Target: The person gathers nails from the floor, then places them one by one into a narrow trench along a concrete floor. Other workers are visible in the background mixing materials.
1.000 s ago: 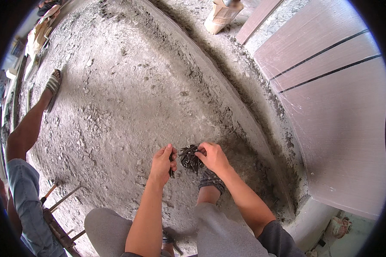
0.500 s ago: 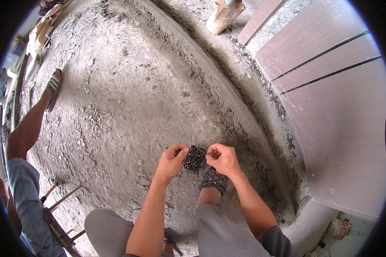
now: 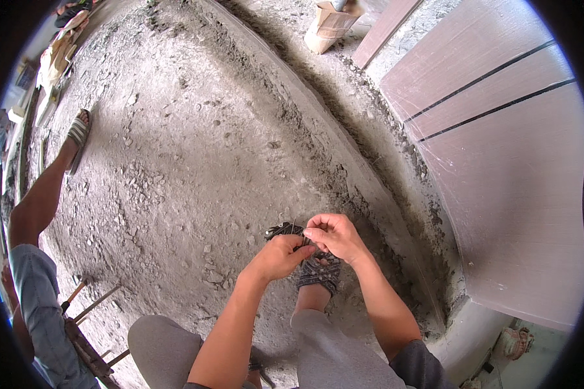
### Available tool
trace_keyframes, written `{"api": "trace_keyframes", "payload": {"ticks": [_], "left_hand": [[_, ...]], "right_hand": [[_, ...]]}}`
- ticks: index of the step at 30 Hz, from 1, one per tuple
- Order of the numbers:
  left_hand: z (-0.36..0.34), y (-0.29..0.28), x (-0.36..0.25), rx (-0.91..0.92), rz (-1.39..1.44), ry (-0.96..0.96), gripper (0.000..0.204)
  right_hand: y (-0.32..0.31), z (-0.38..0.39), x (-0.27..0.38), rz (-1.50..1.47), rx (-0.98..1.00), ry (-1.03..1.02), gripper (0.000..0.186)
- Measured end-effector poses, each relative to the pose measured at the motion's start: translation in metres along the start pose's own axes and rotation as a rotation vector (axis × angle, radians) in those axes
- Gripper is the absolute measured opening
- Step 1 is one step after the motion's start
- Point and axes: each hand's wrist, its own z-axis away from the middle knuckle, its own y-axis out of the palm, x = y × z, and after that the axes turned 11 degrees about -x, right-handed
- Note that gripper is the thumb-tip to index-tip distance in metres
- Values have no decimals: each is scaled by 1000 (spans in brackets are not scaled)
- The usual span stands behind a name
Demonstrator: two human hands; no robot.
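Note:
My left hand (image 3: 280, 256) is closed around a bundle of thin dark metal rods (image 3: 283, 229), whose ends stick out past the fingers. Close against it, my right hand (image 3: 336, 236) pinches a thin wire-like strand at the bundle's side; the fingertips of both hands nearly meet. Part of the bundle is hidden by my left hand. Just below the hands is my sandalled foot (image 3: 319, 272) on the rough, dusty ground (image 3: 194, 194).
A long concrete ridge (image 3: 331, 129) crosses to the right, beside a large pinkish panel (image 3: 512, 175). A torn paper-wrapped container (image 3: 328, 29) stands beyond. At left are another person's leg (image 3: 42, 201) and an orange-handled tool (image 3: 76, 294). Rubble is scattered about.
My hands have come together, the left moving right and slightly nearer. The bundle has turned and shifted left, and more of it is covered by my left hand.

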Motion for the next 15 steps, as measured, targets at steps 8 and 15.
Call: {"api": "trace_keyframes", "payload": {"ticks": [8,15], "left_hand": [[3,-6,9,136,352,-158,38],[-7,-4,19,-78,1122,-329,76]], "right_hand": [[10,-5,5,213,-31,-213,25],[39,1,41,69,161,-168,21]]}}
